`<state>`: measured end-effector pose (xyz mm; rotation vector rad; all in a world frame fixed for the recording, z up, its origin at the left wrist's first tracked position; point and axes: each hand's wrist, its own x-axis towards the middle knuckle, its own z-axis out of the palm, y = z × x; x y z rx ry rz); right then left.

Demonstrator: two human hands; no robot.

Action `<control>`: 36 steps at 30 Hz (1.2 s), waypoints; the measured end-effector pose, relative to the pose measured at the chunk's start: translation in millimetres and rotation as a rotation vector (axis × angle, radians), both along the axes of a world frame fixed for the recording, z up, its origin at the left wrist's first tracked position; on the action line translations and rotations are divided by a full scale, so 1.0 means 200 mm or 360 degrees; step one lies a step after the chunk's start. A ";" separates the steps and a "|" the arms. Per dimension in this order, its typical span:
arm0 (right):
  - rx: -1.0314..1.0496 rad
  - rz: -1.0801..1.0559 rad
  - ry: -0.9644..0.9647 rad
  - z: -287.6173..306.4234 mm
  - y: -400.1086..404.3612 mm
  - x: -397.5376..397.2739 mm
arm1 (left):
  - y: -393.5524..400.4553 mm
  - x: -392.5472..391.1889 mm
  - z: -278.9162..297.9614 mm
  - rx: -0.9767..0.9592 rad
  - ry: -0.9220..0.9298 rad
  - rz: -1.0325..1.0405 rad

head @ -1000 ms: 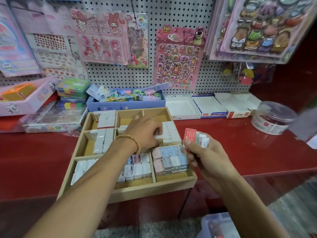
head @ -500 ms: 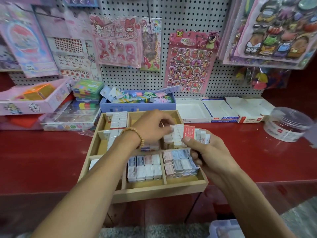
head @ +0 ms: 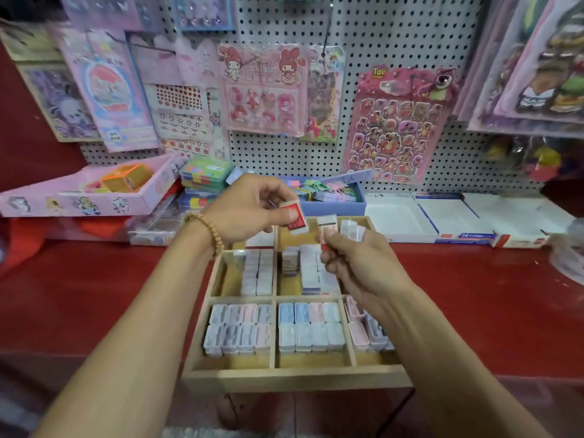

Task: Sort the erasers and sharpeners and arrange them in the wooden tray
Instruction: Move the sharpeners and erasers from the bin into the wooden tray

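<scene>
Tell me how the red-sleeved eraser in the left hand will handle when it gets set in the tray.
The eraser is a small flat-sided block, so it probably won't roll. The left hand pinches it with fingertips alone, so it seems light. Its paper sleeve may slide.

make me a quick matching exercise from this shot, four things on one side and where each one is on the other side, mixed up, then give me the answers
Things
1. red-and-white eraser
2. bunch of erasers
3. pastel sharpeners
4. blue box

Places
A. near row of the wooden tray
B. pinched in the left hand, above the tray
C. on the red counter behind the tray, below the pegboard
D. held in the right hand

Pairs: 1-B, 2-D, 3-A, 4-C
</scene>
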<state>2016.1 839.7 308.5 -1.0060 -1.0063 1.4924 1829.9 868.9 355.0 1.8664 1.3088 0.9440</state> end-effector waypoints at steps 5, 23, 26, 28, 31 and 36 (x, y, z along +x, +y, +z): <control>-0.0061 -0.0083 -0.0021 -0.04 0.08 -0.06 | 0.18 -0.28 -0.03 0.0065 0.0410 0.0287; -0.0051 -0.0069 -0.0077 -0.11 0.21 -0.14 | 0.48 -0.32 -0.37 0.0246 0.1357 0.0504; -0.0046 -0.0020 -0.0154 -0.12 0.21 -0.16 | 0.47 -0.32 -0.39 0.0341 0.1434 0.0522; -0.0030 -0.0004 -0.0189 -0.12 0.19 -0.16 | 0.47 -0.33 -0.38 0.0266 0.1421 0.0471; 0.0030 0.0003 -0.0273 -0.10 0.18 -0.15 | 0.43 -0.32 -0.31 0.0183 0.1478 0.0398; 0.0097 0.0019 -0.0508 -0.08 0.17 -0.16 | 0.23 -0.20 -0.18 -0.0003 0.0257 0.0166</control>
